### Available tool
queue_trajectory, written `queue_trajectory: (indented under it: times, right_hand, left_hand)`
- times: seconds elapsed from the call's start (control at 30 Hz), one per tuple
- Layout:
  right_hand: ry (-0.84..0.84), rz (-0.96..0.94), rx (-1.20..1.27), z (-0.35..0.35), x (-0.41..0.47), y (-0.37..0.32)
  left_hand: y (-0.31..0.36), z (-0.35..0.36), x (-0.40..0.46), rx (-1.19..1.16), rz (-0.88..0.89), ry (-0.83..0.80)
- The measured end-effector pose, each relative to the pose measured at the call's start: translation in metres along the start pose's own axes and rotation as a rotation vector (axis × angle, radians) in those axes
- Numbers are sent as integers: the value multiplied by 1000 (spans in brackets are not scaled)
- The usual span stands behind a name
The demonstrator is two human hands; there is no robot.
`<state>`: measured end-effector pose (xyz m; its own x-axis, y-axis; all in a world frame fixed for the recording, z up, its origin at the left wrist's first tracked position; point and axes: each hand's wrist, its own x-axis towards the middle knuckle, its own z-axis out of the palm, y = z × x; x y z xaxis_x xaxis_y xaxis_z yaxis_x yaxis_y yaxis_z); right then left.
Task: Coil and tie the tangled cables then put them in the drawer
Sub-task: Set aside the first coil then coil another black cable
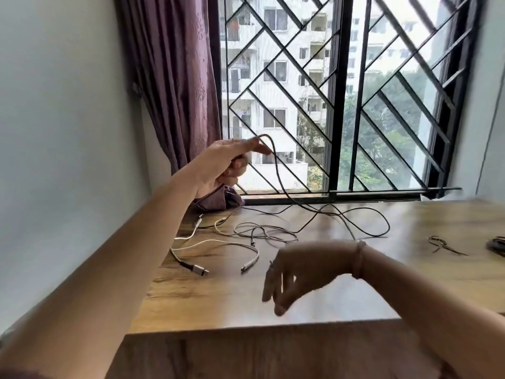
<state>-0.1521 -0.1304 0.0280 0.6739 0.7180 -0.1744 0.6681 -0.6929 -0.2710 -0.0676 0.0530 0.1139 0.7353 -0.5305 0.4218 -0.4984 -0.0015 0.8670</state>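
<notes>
My left hand (226, 165) is raised above the far left of the wooden table (355, 294) and grips a dark cable (278, 170). That cable arcs over my fingers and runs down to loops lying on the table (366, 222). Several pale cables (254, 233) lie tangled on the table below, one white with a silver plug (247, 266), one braided with a metal plug (198, 269). My right hand (289, 274) hovers over the table's middle, fingers hanging loosely down, holding nothing. It is blurred.
A few thin ties (441, 243) lie at the table's right, beside a dark object (497, 244) at the frame edge. A purple curtain (175, 77) hangs at the back left, next to a barred window (341, 91). The table's front edge (259, 328) is near me.
</notes>
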Motion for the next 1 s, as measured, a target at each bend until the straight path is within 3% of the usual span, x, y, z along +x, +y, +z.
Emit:
queue_trajectory:
  times: [0.07,0.13,0.2,0.27,0.4,0.53,0.63,0.73,0.83,0.9,1.0]
  right_hand:
    - [380,-16,-37,-25,-9,5]
    - [891,-58,-129,-51,-17,14]
    - [1147,-94,-206,-65,-16,24]
    - [1129,-108,-236,-71,-9,35]
    - [927,-190,-197,-73,-7,41]
    - [738,-288,253,-76,-23,55]
    - [848,-282,641,-86,-44,78]
    - [967,-214,908,-85,-52,106]
    - [876,-82,1053,-64,-37,123]
    - [735,39,982,-49,-26,126]
    - [450,164,695,-32,-12,117]
  left_hand:
    - [-3,10,2,76,-45,-39]
    - [-3,17,4,125,-82,-76]
    - [0,23,5,143,-132,-162]
    - [4,27,5,120,-187,-275]
    - [9,27,6,80,-219,-390]
    - [-5,8,-3,67,-238,-457]
    - [-23,-16,-15,19,-270,-437]
    - [-39,-28,-23,-288,-272,-383]
    - [-50,-23,-18,-574,-155,-168]
    - [-56,-20,-12,-855,-73,0]
    - [-65,-20,-4,-1178,-4,77]
